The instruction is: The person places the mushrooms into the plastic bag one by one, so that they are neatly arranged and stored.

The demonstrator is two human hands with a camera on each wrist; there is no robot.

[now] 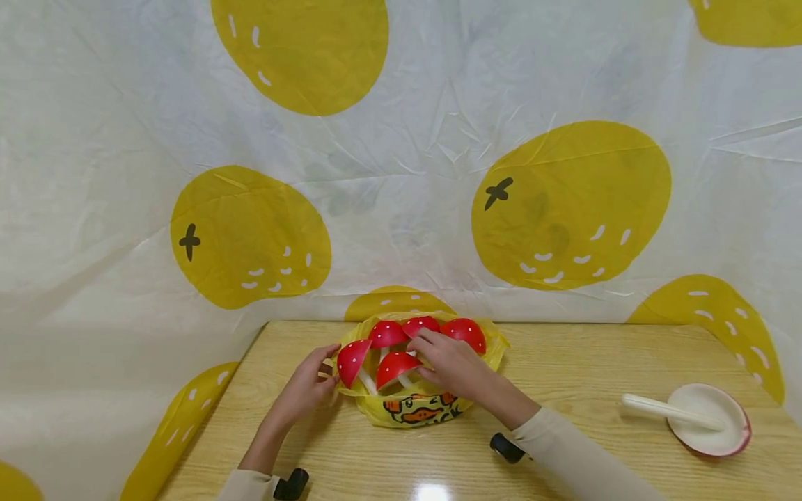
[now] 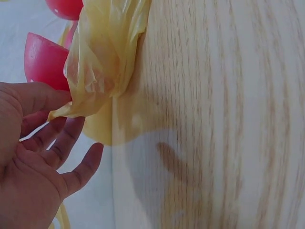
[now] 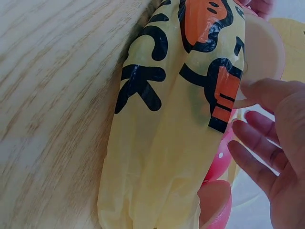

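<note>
A yellow plastic bag (image 1: 376, 410) with a duck print stands on the table, its mouth spread open. Several toy mushrooms fill it, with white-dotted red caps and pale stems. My left hand (image 1: 311, 379) is at the bag's left rim, beside a tilted mushroom (image 1: 352, 362). In the left wrist view, thumb and fingers pinch a corner of the yellow film. Over the bag's right part reaches my right hand (image 1: 454, 362), its thumb at the edge of the front mushroom (image 1: 396, 367). The right wrist view shows that hand's other fingers apart and loosely bent.
Another mushroom (image 1: 700, 419) lies on the right side of the wooden table (image 1: 576, 390), hollow pale underside up, stem pointing left. A white sheet (image 1: 401, 229) with yellow fruit prints hangs behind the table and down its left side.
</note>
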